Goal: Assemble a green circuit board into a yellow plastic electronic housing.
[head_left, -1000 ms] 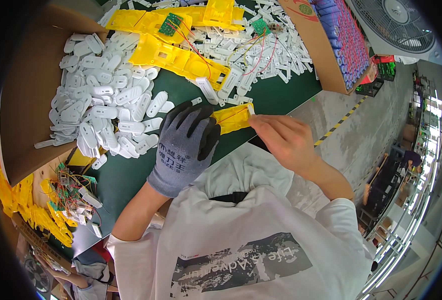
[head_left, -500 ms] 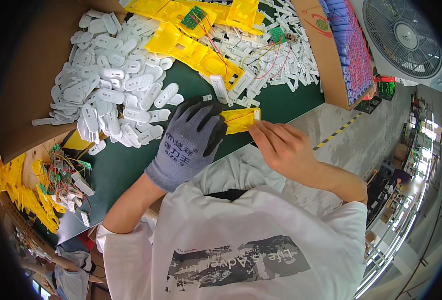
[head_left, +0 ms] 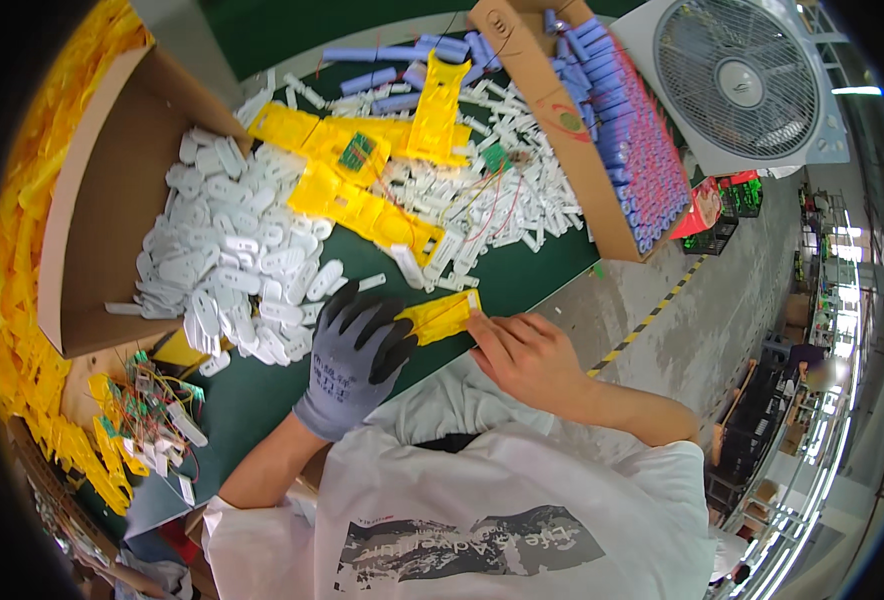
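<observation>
A yellow plastic casing [head_left: 438, 319] is held above the near edge of the green table, between my two hands. My left hand [head_left: 352, 365], in a grey glove with black fingers, is closed on the casing's left end. My bare right hand [head_left: 534, 362] pinches its right end, where a small white piece [head_left: 473, 300] shows; the fingertips partly hide the contact. Just beyond the casing lie more yellow casings [head_left: 362, 207] with a green circuit board [head_left: 357, 152] and thin red wires, beside several white plastic strips [head_left: 532, 200].
White oval covers [head_left: 232, 250] spill from a cardboard box [head_left: 97, 210] at left. Wired circuit boards [head_left: 157, 410] lie in a heap at lower left. Blue cylindrical cells [head_left: 627, 150] fill a carton [head_left: 552, 130] at right, beside a fan [head_left: 737, 85]. Yellow parts [head_left: 37, 270] pile along the far left.
The view has shifted, bringing more of the table's far side and the blue cells into sight. Both hands keep hold of the yellow casing, which looks slightly more tilted.
</observation>
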{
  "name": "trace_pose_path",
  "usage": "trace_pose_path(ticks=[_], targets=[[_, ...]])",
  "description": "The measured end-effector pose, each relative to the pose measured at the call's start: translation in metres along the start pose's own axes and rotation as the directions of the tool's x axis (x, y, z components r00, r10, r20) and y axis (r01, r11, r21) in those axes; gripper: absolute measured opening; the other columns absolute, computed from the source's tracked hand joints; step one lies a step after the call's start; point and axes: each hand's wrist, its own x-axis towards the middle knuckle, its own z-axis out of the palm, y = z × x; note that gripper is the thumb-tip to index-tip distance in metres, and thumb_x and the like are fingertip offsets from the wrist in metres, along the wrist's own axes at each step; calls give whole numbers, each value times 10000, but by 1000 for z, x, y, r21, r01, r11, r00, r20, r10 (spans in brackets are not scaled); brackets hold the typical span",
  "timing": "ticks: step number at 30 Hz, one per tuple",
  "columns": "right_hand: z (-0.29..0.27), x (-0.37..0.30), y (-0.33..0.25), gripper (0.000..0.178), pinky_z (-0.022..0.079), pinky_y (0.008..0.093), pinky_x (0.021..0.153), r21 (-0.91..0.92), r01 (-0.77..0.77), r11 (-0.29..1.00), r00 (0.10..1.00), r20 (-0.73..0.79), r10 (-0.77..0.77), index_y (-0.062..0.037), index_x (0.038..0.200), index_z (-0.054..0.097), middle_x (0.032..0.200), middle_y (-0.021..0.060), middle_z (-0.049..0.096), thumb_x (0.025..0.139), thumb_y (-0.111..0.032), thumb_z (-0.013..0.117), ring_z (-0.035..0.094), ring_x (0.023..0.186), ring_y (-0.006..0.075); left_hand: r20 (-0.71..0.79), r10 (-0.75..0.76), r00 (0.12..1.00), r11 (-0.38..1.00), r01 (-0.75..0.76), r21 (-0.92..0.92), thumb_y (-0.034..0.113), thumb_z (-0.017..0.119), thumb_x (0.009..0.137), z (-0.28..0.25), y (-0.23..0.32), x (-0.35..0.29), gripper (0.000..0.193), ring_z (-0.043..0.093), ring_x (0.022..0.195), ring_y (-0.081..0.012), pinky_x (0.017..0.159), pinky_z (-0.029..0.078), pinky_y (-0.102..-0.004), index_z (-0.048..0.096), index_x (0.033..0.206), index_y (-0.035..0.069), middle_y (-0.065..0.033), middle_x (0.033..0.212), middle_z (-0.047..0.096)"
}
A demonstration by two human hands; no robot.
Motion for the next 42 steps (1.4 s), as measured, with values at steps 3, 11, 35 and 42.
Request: trace_pose_path(ticks=[3, 11, 35, 42], targets=[[-11, 12, 5, 302, 508, 321, 651, 157, -89, 984, 993, 87, 76, -57, 1032, 611, 916, 57, 693, 780, -188, 713, 660, 730, 204, -35, -11, 999, 998, 9, -57, 93, 734, 691, -1, -2, -3, 294, 591, 938, -281, 959, 428, -503, 592, 948, 101, -74, 996, 620], [-48, 109, 116, 180, 490, 316, 626, 448, -371, 814, 874, -129, 469, -21, 961, 687, 820, 103, 698, 867, -161, 623, 656, 687, 213, 6, -49, 999, 995, 49, -88, 56, 704, 688, -1, -1, 7, 229, 587, 926, -277, 963, 416, -489, 590, 878, 114, -69, 971, 616], [-4, 180, 168, 256, 512, 419, 727, 78, -332, 940, 922, -184, 341, -62, 1014, 643, 903, 118, 694, 762, -83, 684, 659, 832, 306, 35, -66, 997, 979, 71, -192, 122, 721, 711, 0, -5, 0, 181, 586, 941, -299, 931, 436, -451, 615, 857, 100, -87, 985, 627], [-32, 96, 85, 259, 447, 257, 581, 554, -322, 768, 875, -135, 465, -45, 1026, 677, 858, 71, 673, 772, -67, 717, 556, 623, 133, 21, -116, 993, 971, 118, -208, 63, 704, 666, -3, -4, -8, 220, 571, 942, -325, 948, 429, -471, 613, 863, 100, -108, 1007, 618]])
